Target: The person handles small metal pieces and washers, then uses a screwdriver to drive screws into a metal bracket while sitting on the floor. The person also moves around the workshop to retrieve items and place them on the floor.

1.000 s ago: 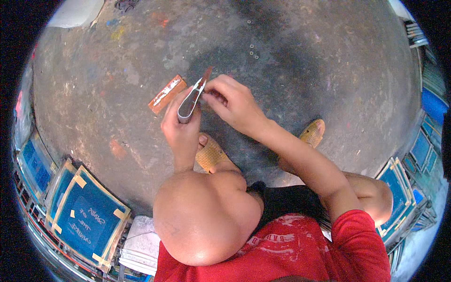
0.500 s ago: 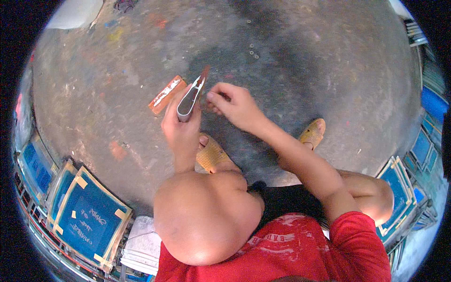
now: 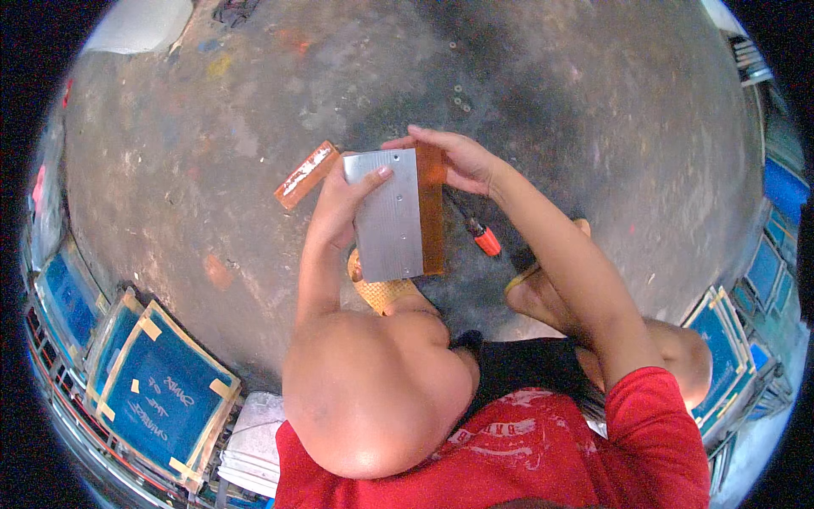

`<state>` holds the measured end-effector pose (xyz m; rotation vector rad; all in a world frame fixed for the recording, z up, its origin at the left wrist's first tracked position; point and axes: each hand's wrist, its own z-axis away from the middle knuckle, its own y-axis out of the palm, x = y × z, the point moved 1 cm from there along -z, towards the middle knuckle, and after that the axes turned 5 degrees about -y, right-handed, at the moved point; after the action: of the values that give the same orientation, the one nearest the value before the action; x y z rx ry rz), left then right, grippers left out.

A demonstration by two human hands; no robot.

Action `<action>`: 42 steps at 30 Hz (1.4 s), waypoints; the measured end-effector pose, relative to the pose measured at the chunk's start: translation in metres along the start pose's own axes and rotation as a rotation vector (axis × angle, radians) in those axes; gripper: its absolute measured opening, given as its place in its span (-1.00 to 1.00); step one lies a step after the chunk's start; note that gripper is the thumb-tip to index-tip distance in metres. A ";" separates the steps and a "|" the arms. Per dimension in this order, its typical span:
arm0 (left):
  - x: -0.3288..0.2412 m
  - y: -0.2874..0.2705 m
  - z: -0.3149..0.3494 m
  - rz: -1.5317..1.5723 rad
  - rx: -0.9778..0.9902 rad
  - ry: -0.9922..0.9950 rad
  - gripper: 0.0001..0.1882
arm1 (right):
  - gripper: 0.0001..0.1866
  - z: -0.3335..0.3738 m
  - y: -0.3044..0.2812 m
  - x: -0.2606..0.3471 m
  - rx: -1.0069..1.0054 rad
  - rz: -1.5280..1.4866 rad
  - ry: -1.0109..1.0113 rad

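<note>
A squeegee (image 3: 386, 220) with a flat grey metal holder and an amber blade (image 3: 432, 212) is held up in front of me, its broad face toward me. My left hand (image 3: 343, 191) grips the holder's left side, thumb lying on the front face and the other fingers hidden behind. Around the upper end of the blade is my right hand (image 3: 462, 161); some fingers reach over and behind the top edge, partly out of sight. Small screws dot the holder along the blade. Below my right hand, a tool with a red-and-black handle (image 3: 485, 239) lies on the floor.
An orange block (image 3: 307, 176) with a white-smeared face lies on the stained concrete floor (image 3: 229, 170) beyond my left hand. Several small rings (image 3: 459, 95) lie farther off. Blue screen frames (image 3: 165, 394) lean at the left, others (image 3: 721, 360) at the right. My sandalled feet are below the squeegee.
The squeegee has turned from end-on to show its broad face. My right hand has come up from beside it to the blade. My right foot has shifted inward, and the red-handled tool now shows.
</note>
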<state>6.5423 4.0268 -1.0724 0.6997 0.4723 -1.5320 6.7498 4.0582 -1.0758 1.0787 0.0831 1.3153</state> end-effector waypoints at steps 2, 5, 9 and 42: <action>0.003 0.006 0.007 -0.011 0.064 -0.004 -0.54 | -0.31 0.007 -0.012 -0.014 0.003 -0.221 0.028; 0.011 0.006 0.011 -0.130 0.135 0.045 -0.52 | -0.36 0.020 -0.017 -0.032 -0.054 -0.377 0.025; 0.024 -0.004 0.011 -0.233 0.157 0.070 -0.50 | -0.49 0.021 -0.010 -0.053 -0.140 -0.294 0.043; 0.008 0.048 -0.001 -0.112 -0.191 0.384 -0.76 | -0.68 0.013 -0.025 -0.002 -0.209 0.352 -0.054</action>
<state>6.5895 4.0170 -1.0729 0.8313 0.9474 -1.4349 6.7748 4.0523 -1.0866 0.9757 -0.2908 1.5685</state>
